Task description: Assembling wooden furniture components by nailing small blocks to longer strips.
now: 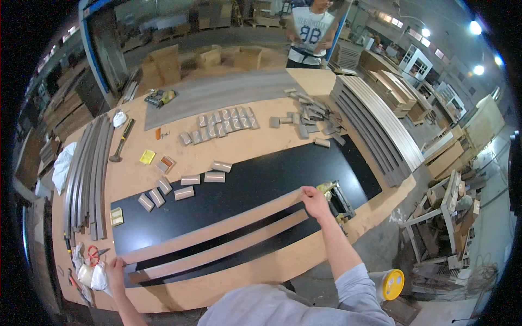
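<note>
Both of my hands hold a long brown wooden strip (217,228) by its ends, above a black panel (261,179) on the table. My left hand (116,273) is closed at the strip's left end, and my right hand (315,202) pinches its right end. A second wooden strip (223,247) lies nearer to me, almost parallel to the first. Just right of my right hand rests a nail gun (340,201). Several small wooden blocks (215,177) with pale lines on top sit along the panel's far left part.
Long grey strips are stacked at left (89,174) and right (375,130). Beyond the panel lie a hammer (124,138), block rows (223,124), a loose block pile (310,114) and another nail gun (160,98). Red-handled scissors (94,254) lie near my left hand. A person (312,32) stands across the table.
</note>
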Demonstrator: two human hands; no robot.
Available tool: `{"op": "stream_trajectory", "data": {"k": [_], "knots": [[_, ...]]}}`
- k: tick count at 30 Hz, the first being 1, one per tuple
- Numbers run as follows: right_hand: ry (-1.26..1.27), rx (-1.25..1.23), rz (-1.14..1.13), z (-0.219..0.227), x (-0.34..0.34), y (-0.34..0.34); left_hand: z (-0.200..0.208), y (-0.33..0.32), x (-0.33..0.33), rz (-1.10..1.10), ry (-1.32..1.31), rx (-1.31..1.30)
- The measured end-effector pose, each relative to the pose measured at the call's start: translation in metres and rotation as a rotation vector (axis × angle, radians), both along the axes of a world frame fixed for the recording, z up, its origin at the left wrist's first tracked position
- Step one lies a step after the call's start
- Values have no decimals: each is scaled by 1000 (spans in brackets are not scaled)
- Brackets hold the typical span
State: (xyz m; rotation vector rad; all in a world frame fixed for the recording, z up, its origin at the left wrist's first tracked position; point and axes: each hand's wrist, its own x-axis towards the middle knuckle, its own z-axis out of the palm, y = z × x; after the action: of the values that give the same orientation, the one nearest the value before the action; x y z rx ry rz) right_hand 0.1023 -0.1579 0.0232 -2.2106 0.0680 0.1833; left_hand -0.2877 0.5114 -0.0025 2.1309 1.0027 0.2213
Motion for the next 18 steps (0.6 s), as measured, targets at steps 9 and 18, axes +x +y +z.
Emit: {"op": "stream_trajectory", "data": {"k": [9,18], "knots": [[35,65,17,13,-53,-32,64,-36,-37,47,81,-138],[440,194,0,-30,-48,-34,-7,-42,-76,312,-261,-707]]}}
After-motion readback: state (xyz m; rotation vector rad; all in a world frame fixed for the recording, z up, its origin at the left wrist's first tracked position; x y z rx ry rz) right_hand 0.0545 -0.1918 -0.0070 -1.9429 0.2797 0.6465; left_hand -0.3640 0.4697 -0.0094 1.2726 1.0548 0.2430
